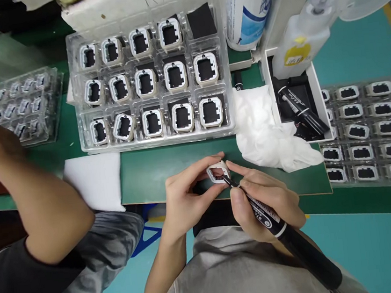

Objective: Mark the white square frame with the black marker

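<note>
Between the thumb and fingers of my left hand (187,199) is a small white square frame (212,169) with rounded corners, held tilted above the table's front edge. My right hand (265,199) grips a black marker pen (265,216) by its barrel. The pen's tip touches or nearly touches the frame's inner edge; the exact contact is too small to tell. A finger of my right hand rests near the frame's right side. Beyond my hands, a clear plastic tray (159,141) bears rows of similar white frames, and one back-right pocket shows only a black sheet (201,21).
White cloth (267,129) lies right of the tray, beside a white box (319,90) with a capped marker (302,111) and a bottle (297,45). Another tray (371,138) stands at right. On the left are a co-worker's arm (40,183), a white foam sheet (95,181) and another tray (55,106).
</note>
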`<state>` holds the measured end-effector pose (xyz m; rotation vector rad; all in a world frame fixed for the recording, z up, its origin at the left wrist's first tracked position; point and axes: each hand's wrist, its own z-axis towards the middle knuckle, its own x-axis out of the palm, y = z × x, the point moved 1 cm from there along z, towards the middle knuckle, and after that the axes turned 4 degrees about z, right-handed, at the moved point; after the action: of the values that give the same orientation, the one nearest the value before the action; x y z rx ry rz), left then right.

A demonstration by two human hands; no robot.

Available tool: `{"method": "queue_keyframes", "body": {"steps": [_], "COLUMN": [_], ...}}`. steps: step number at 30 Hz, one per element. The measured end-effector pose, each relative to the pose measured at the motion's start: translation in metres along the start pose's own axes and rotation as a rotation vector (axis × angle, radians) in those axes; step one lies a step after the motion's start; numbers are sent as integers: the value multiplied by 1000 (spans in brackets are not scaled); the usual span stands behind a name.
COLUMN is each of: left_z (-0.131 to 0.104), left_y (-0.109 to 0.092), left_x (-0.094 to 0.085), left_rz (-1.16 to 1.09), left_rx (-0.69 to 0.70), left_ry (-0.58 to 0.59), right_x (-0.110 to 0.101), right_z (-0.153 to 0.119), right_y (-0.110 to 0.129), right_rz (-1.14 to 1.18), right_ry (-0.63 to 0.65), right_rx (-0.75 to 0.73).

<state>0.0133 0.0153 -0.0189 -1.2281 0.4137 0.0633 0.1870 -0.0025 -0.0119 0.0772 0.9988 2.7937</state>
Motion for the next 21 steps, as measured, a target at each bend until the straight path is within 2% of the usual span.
{"method": "queue_keyframes", "body": {"steps": [15, 21], "left_z": [-2, 2], "left_y": [3, -2], "left_x": [3, 4], "left_rz": [51, 34], "left_rx": [-10, -4], "left_ry": [-48, -67], "right_x": [3, 5], "right_z": [1, -4], "right_y": [6, 3], "right_rz": [14, 36], "right_ry": [-48, -72], "right_rx": [59, 68]}}
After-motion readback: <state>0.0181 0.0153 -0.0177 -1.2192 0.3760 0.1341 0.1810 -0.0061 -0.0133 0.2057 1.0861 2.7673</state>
